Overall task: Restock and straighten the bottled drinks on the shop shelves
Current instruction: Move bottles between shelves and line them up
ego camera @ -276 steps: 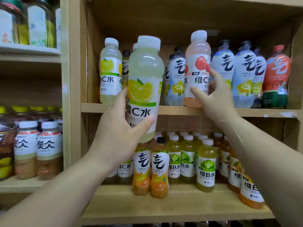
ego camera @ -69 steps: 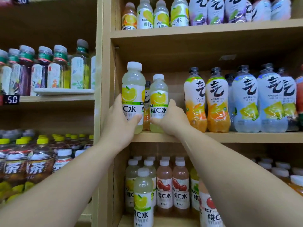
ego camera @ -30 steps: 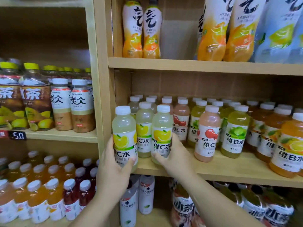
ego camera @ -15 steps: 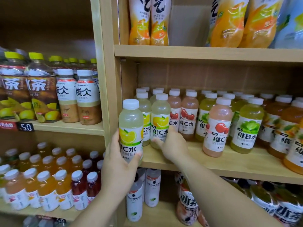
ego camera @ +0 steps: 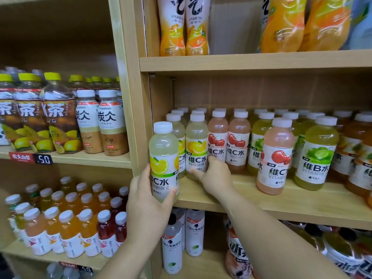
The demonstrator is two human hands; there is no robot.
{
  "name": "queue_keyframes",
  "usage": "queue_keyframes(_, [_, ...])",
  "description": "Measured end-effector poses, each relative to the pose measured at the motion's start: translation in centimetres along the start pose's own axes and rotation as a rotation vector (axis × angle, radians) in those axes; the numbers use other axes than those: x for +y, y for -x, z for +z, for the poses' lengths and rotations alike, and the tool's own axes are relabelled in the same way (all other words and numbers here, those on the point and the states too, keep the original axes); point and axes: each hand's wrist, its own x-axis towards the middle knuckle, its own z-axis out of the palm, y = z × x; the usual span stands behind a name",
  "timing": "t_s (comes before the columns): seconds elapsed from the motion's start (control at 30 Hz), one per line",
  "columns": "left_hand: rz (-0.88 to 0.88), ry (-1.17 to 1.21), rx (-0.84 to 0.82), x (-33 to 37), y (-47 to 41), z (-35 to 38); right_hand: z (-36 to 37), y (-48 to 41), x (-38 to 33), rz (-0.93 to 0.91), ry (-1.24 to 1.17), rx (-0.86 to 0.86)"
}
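2 hands | left hand (ego camera: pixel 148 210) grips lemon bottle (ego camera: pixel 163 158) | right hand (ego camera: pixel 216 176) touches shelved bottle (ego camera: pixel 196 146)

I face a light wooden shelving unit (ego camera: pixel 251 63). Its pale upright divider post (ego camera: pixel 128 97) stands left of centre. Left of that post, a red-and-black price tag (ego camera: pixel 30 158) clings to a shelf edge.

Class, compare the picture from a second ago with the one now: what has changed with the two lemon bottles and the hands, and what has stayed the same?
The right hand has pushed its lemon bottle back into the row and now only touches its base. The left hand still holds the other lemon bottle at the shelf edge. The cherry bottles stayed put.
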Motion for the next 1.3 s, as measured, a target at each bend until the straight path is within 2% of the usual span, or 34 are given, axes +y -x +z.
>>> queue_keyframes(0.3, [-0.049,-0.133,0.067,1.1,-0.9,2.1,-0.2,-0.3,1.5,0.002,-0.231,0.061])
queue_keyframes(0.43, [-0.084,-0.248,0.052,2.2,-2.0,3.1,0.0,-0.6,1.8,0.007,-0.307,0.024])
queue_keyframes(0.77, [0.002,-0.439,0.037,2.0,-2.7,4.3,0.6,-1.2,2.5,-0.034,-0.316,0.022])
queue_keyframes(1.1, [0.04,-0.455,0.053,1.1,-2.3,3.9,0.7,-1.3,2.3,-0.028,-0.306,0.0])
queue_keyframes(1.3, [0.096,-0.356,0.088,1.0,-2.6,3.3,0.5,-1.1,2.2,-0.032,-0.271,-0.008])
